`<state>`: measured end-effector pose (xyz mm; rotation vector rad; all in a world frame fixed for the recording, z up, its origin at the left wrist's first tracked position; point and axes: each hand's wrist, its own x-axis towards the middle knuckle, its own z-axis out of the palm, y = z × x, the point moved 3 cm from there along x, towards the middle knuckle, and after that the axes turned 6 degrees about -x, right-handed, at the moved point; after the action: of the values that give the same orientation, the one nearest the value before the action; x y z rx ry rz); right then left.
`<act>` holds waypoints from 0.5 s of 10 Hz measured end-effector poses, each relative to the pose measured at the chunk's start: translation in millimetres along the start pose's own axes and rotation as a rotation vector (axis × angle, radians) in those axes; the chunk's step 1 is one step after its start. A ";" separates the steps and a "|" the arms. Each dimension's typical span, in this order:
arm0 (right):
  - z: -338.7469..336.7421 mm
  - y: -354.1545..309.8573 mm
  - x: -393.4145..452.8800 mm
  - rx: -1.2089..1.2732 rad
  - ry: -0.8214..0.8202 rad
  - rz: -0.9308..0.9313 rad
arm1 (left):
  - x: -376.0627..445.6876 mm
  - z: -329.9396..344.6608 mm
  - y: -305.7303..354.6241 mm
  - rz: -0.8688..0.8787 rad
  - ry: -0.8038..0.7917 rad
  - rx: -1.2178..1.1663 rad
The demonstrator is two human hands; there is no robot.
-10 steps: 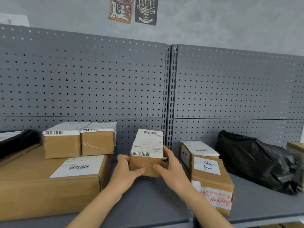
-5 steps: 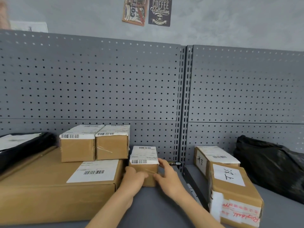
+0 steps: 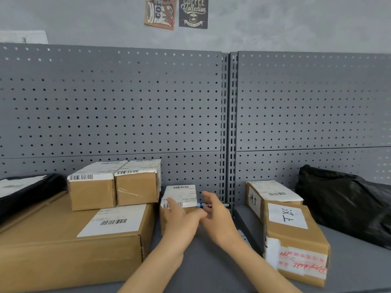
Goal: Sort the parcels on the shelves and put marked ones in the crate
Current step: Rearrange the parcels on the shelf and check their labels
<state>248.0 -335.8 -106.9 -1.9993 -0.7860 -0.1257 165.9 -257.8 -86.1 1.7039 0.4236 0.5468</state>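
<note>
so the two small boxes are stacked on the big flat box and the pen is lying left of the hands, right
Not quite. The two small boxes do sit on the big flat box, but the head view shows the pen beside the right hand, against the pegboard, not left of the hands.

Matt brown cardboard parcels [image 3: 179, 208], glossy black plastic bag [image 3: 347, 204], matt perforated metal backboard [image 3: 118, 106].

The dark wall poster [image 3: 193, 12] reads "COFFEE Collection". The brown cardboard parcel's red-printed white tape [image 3: 303, 264] reads "Royal…", upside down. Barcode labels elsewhere are too small to read.
</note>
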 end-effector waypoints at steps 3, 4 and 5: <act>-120.7 -14.5 -32.0 -0.021 0.225 -0.068 | -12.3 64.7 10.5 0.324 -0.353 -0.035; -158.7 7.6 -49.7 -0.200 0.224 0.093 | -15.8 91.5 1.2 0.269 -0.534 0.041; -179.7 33.7 -72.7 -0.266 0.058 0.355 | -21.0 112.5 -6.8 0.249 -0.644 0.113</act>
<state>249.8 -527.5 -62.6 -2.3435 -0.3822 -0.0831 213.0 -358.9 -112.6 1.9412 -0.2259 0.1266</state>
